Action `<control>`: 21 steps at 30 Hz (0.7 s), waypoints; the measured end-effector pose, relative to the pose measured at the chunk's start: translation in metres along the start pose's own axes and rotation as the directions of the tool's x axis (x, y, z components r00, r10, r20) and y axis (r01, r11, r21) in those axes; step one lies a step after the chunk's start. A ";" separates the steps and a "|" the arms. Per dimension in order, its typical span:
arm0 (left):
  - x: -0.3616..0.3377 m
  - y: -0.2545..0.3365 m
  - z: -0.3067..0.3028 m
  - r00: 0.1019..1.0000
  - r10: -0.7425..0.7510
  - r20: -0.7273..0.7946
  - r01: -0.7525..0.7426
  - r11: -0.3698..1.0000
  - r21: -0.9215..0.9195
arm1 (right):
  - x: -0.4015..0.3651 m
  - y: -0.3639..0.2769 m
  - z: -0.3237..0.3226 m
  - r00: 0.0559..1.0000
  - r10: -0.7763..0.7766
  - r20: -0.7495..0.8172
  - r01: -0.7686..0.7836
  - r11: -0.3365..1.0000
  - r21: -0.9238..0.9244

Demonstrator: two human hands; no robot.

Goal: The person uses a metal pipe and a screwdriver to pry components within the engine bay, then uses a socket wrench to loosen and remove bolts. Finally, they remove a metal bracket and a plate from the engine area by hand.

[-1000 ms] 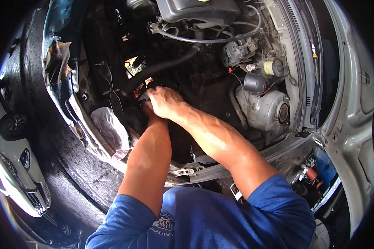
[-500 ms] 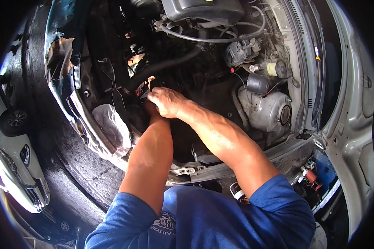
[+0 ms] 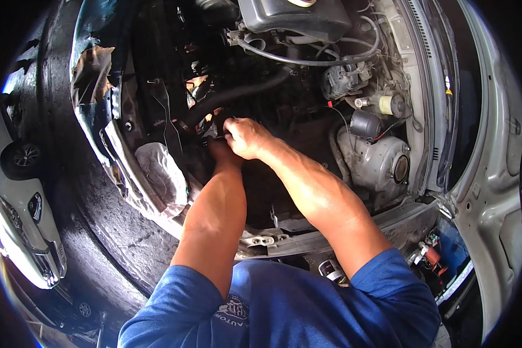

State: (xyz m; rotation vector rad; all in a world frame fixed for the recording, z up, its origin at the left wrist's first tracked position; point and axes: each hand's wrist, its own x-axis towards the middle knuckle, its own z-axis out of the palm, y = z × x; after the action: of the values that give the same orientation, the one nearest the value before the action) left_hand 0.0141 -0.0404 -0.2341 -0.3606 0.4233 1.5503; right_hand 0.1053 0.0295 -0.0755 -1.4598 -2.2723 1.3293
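Both arms reach down into a car's engine bay. My right hand [image 3: 247, 138] is closed, its fingers curled near the lower end of a black hose [image 3: 243, 91]; whatever they grip is too dark to make out. Just below and left of it, my left hand [image 3: 225, 153] lies in deep shadow, close against the right one, with its fingers hidden. A small bright gap with reddish and orange bits [image 3: 200, 87] shows beyond the hands. Left of them runs a thin dark metal bracket [image 3: 167, 113].
A crumpled whitish cloth-like sheet [image 3: 159, 174] lies on the left front edge. A silver dome-shaped strut tower [image 3: 383, 162], a black canister [image 3: 365, 123] and a black plastic box [image 3: 296, 18] surround the bay. A white car [image 3: 26, 232] stands at left.
The view has shifted slightly, so the engine bay sits a little farther right and lower. Both hands stay at the same spot in the bay, with the right hand's fingers still curled.
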 end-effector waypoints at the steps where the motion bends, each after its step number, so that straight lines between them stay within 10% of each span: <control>1: 0.001 0.000 0.000 0.988 0.043 -0.146 -0.043 0.999 0.001 | 0.000 -0.001 0.000 1.000 -0.005 0.004 0.005 1.000 0.002; 11: 0.009 -0.003 -0.044 0.991 0.071 -0.117 -0.064 0.996 0.061 | -0.016 -0.007 -0.015 0.999 -0.049 0.023 0.049 0.999 0.022; 13: 0.015 -0.005 -0.070 0.995 0.060 -0.086 -0.016 0.899 0.437 | -0.025 -0.008 -0.018 0.998 -0.056 0.009 0.055 0.998 0.028; 14: -0.012 -0.013 0.007 0.884 0.101 -0.457 0.033 0.961 0.276 | -0.031 -0.009 -0.020 0.998 -0.058 -0.010 0.059 0.997 0.041; 17: -0.020 -0.017 0.049 0.724 0.194 -0.662 0.162 0.885 0.437 | -0.049 -0.013 -0.031 0.993 -0.099 -0.063 0.102 0.993 0.052; 18: -0.007 -0.022 -0.018 0.805 0.283 -0.522 0.177 0.725 0.666 | -0.056 -0.016 -0.036 0.989 -0.100 -0.108 0.107 0.993 0.055; 21: -0.017 -0.030 0.043 0.701 0.156 -0.696 0.175 0.909 0.379 | -0.080 -0.022 -0.048 0.975 -0.104 -0.198 0.110 0.994 0.018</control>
State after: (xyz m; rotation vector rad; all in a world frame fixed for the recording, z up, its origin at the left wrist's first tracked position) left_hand 0.0457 -0.0348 -0.1889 -0.6254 1.3552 1.2028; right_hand 0.1571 -0.0081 -0.0042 -1.3711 -2.1634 1.1292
